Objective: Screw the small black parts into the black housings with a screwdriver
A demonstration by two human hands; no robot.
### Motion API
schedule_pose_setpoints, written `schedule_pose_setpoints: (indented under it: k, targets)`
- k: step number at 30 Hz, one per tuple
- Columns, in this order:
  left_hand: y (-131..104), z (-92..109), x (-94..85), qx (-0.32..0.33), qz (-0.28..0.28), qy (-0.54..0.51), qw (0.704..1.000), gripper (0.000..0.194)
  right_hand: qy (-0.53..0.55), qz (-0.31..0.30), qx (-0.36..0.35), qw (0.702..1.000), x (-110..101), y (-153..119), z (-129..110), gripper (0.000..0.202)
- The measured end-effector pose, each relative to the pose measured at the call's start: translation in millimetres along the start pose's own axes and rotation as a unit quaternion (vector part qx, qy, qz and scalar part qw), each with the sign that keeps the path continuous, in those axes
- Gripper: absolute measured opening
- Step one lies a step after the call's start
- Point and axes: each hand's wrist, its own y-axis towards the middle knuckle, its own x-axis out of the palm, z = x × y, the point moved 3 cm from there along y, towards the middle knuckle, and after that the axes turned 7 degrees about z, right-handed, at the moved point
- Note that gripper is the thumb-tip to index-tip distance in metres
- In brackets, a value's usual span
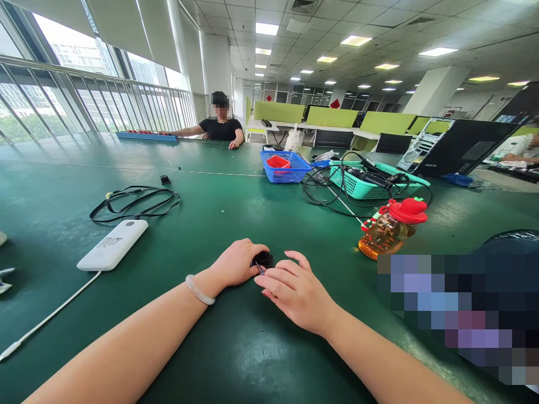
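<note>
Near the middle of the green surface [256, 342], small black object [264, 259]: low between the two hands, partly covered by fingers; its exact kind cannot be told.
Handling: judging by looks, light and stiff, with a smooth, somewhat slippery shell; any fine parts would be fragile; best held by its sides, near the ends, leaving the face toward the right hand [295, 289] free.
Left hand: fingers curved over the black object and gripping it against the surface; a pale bracelet [200, 290] circles the wrist.
Right hand: thumb and forefinger seem to pinch a slim pointed piece [260, 270], its tip at the black object; whether the tip touches, I cannot tell; the other fingers are loosely spread.
White device: a power bank [113, 245] to the left, with a white cord [54, 311]; a looped black cable [178, 200] lies just beyond.
Bottle: an amber bottle [385, 233] with a red lid, to the right.
Baskets: a teal basket [357, 188] of cables behind the bottle; a blue basket [286, 175] beside it, holding a red container [278, 161].
Far edge: a seated person [223, 132], one arm toward a long blue tray [147, 136].
</note>
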Motion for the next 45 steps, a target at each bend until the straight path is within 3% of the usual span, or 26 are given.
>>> schedule_pose_setpoints:
  k: [10,19,30,33,38,45]
  targets:
    - [-1,0,1.9,0.01,0.011,-0.002,1.0,0.034,0.07,0.004,0.075,0.995,0,0,7,0.007]
    - [-1,-3,2.8,0.013,0.01,-0.008,1.0,0.031,0.136,0.026,0.189,0.972,-2,-3,21,0.009]
    - [-1,-3,2.0,0.013,0.003,0.002,1.0,0.031,0.214,0.025,0.448,0.868,2,-16,46,0.025]
    - [-1,-4,2.4,0.013,0.002,0.006,1.0,0.033,0.216,0.051,0.45,0.865,-2,-14,43,0.025]
    - [0,-5,2.4,0.004,-0.007,0.009,1.0,0.032,0.175,0.156,0.466,0.853,-14,-19,48,0.028]
    - [0,-5,3.3,0.005,0.0,0.018,1.0,0.034,0.178,0.152,0.494,0.837,-4,-29,60,0.023]
